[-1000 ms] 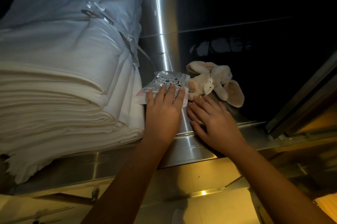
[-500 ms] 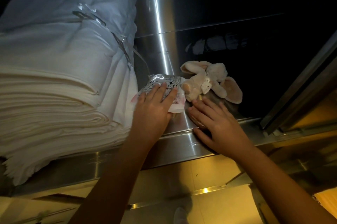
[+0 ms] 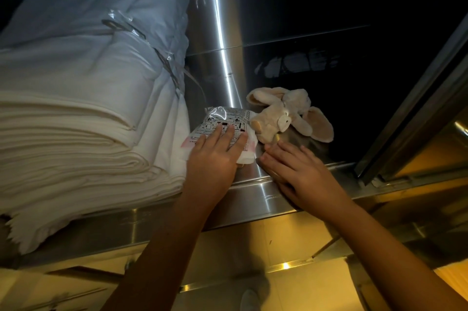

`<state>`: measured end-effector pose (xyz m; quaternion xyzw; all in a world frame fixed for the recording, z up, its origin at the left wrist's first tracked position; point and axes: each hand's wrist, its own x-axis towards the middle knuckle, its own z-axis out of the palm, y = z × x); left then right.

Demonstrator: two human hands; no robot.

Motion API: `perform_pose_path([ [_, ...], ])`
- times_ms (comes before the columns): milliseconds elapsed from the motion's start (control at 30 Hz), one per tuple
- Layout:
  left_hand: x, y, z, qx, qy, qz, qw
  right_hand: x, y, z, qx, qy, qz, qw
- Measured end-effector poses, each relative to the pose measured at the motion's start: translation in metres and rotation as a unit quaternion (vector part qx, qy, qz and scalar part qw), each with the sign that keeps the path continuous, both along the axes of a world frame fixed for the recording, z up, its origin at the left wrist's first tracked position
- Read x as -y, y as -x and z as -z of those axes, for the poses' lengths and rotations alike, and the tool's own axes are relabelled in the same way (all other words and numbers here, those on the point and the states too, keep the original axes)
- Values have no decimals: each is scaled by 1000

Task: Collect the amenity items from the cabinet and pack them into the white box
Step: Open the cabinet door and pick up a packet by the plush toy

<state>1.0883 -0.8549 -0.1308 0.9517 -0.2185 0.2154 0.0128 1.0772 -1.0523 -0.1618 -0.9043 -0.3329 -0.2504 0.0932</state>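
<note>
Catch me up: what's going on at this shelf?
A person is reaching onto a steel cabinet shelf with both bare hands. The left hand lies on a printed plastic packet, fingers straight across it, right beside a stack of folded white linens. The right hand rests flat on the shelf just in front of a plush toy, gripping nothing. Nothing is lifted yet, and no white box is in view.
</note>
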Motion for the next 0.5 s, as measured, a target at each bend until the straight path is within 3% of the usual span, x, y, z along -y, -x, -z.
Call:
perform_pose_path([
  [233,-1,5,-2,33,-16,7,999,2,3,-3,11,12,-10,1000],
  [500,-5,2,-1,95,49,21,994,0,4,-8,30,0,-4,1000],
])
